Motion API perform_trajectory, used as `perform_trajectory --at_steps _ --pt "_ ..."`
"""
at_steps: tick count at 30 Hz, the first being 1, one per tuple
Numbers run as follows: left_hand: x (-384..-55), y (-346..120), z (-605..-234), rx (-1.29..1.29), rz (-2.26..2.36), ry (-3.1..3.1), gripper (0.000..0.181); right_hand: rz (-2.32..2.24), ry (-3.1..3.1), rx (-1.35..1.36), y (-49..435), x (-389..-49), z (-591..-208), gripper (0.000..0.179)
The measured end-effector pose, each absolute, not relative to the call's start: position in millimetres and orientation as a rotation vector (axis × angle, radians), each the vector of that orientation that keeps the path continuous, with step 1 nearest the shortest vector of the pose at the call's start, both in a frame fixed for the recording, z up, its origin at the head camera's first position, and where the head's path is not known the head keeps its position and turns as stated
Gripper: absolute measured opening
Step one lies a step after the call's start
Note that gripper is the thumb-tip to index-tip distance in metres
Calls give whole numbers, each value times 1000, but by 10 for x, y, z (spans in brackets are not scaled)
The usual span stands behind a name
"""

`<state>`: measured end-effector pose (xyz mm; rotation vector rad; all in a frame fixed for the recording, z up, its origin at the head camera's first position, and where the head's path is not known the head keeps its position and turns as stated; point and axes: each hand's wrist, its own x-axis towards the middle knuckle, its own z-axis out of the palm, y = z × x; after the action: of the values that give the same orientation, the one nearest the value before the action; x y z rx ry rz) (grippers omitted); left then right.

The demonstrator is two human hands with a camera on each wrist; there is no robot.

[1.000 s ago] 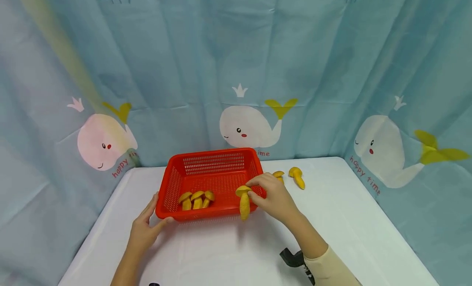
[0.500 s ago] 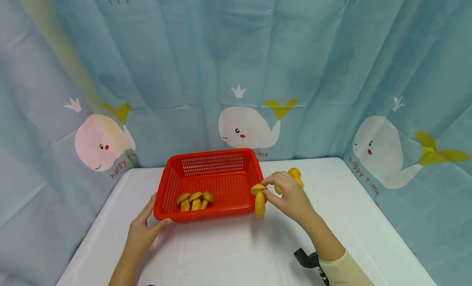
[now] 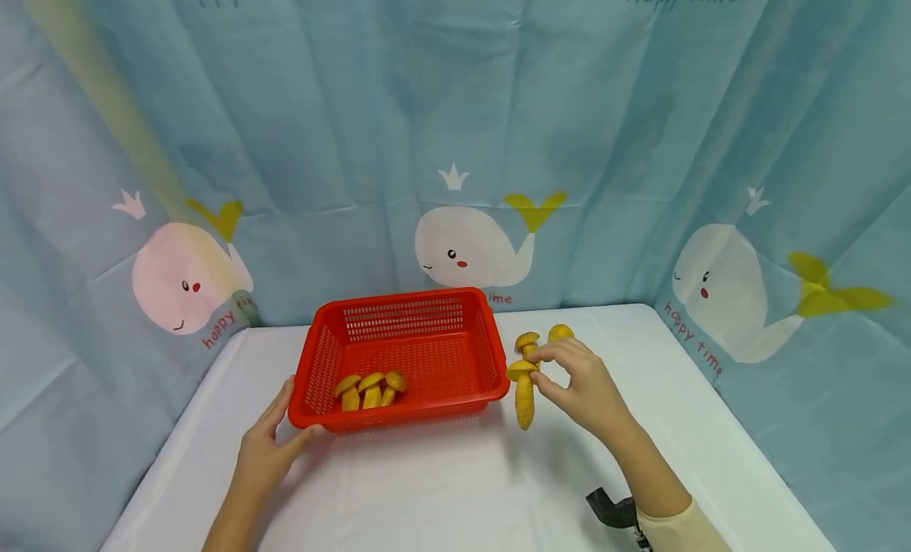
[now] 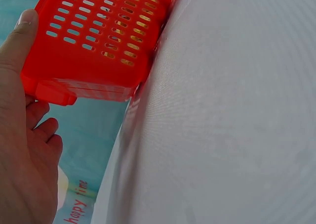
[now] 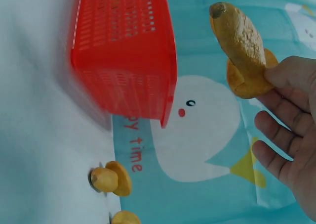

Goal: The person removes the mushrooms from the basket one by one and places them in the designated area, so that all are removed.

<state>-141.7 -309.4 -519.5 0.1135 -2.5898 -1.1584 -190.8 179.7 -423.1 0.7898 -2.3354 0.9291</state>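
Observation:
My right hand [image 3: 580, 386] pinches a yellow mushroom [image 3: 524, 398] between thumb and fingers. Its cap is up and its stem hangs down, just off the right end of a red plastic basket [image 3: 398, 416]. In the right wrist view the held mushroom [image 5: 242, 46] is apart from the basket. At the basket's front left corner, my left hand [image 3: 265, 455] holds the rim, thumb at the front and fingers along the left side. Inside, 3 mushrooms [image 3: 371, 390] lie side by side near the front left.
Two more mushrooms lie on the white table [image 3: 427, 489] right of the basket: one mushroom [image 3: 527, 342] beside it, another mushroom [image 3: 561, 331] partly behind my right hand. A whale-print curtain [image 3: 398, 125] closes off the back and sides. A black strap [image 3: 610, 511] hangs by the right sleeve.
My right hand has carried the mushroom rightward, from over the basket's front right corner to beyond its right end. The left hand keeps its hold on the basket.

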Motion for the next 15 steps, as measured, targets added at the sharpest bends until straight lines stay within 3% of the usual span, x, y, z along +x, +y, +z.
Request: perform_trajectory --at_steps 15 --pt "-1401 -3111 -5186 112 -1095 -2600 95 918 -2367 683 2051 -2006 -4261 27"
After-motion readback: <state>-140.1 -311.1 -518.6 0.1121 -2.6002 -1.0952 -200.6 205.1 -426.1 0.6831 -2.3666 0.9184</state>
